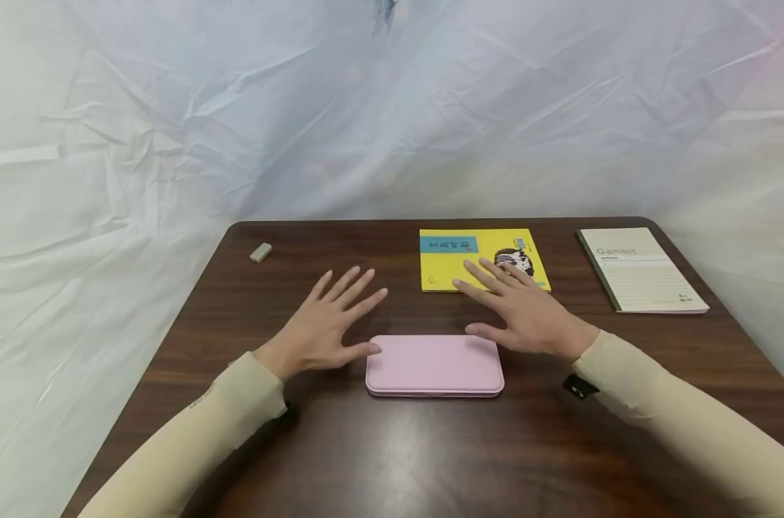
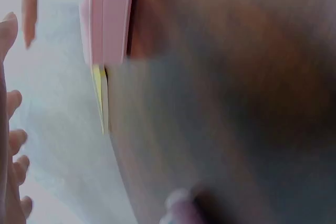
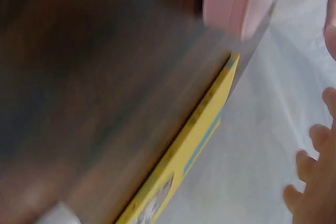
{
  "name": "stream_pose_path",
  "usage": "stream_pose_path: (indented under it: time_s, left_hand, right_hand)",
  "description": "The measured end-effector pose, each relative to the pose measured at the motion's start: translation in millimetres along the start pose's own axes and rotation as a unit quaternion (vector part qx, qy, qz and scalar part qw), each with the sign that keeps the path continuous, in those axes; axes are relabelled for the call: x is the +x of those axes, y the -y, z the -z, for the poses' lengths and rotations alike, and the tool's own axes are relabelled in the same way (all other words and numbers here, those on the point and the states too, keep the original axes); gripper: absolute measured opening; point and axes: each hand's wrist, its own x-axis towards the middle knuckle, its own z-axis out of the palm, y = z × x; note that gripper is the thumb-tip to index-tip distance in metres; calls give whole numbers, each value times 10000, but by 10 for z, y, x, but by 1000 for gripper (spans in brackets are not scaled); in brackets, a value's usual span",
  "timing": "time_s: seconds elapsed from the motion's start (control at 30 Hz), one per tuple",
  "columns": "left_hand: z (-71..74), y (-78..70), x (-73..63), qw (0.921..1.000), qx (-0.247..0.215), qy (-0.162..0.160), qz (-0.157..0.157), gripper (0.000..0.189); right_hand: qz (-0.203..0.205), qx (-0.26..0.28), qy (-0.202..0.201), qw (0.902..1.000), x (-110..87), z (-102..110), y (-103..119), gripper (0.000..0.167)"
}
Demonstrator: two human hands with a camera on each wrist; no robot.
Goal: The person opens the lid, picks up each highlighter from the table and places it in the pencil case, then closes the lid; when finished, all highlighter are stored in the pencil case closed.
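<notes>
A closed pink case lies flat near the middle of the dark wooden table. My left hand, fingers spread, is at its left side; in the head view the thumb overlaps the case's upper left corner. At the other side is my right hand, also with spread fingers, its thumb over the case's upper right edge and its fingertips overlapping a yellow book. Neither hand grips anything. From the left wrist, the case shows edge-on, below the level of the fingers. In the right wrist view the yellow book stretches past the case.
A cream notebook marked "Gambit" lies at the table's right side. Toward the back left corner sits a small pale eraser-like block. White sheeting hangs behind and beside the table.
</notes>
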Motion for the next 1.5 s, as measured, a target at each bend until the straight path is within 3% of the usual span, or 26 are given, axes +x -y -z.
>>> stream_pose_path:
  time_s: [0.23,0.47,0.67,1.0,1.5]
  left_hand:
    - [-38,-288,-107,9983,-516,230,-128,91]
    - [-123,-418,-139,9960,-746,411,-264,96]
    - [-154,-449,-145,9931,-977,586,-267,98]
    - [-166,-466,-145,9819,-1434,1231,97,97]
    - [-155,-441,-46,9747,-1606,1530,261,93]
  right_hand:
    - [304,416,477,9975,-84,-61,343,77]
    - [433,606,791,9941,-118,-99,535,82]
    - [557,804,938,9908,-152,-118,615,81]
    - [610,951,1184,9865,-168,-184,657,78]
    - [470,1204,1372,9821,-97,-166,555,75]
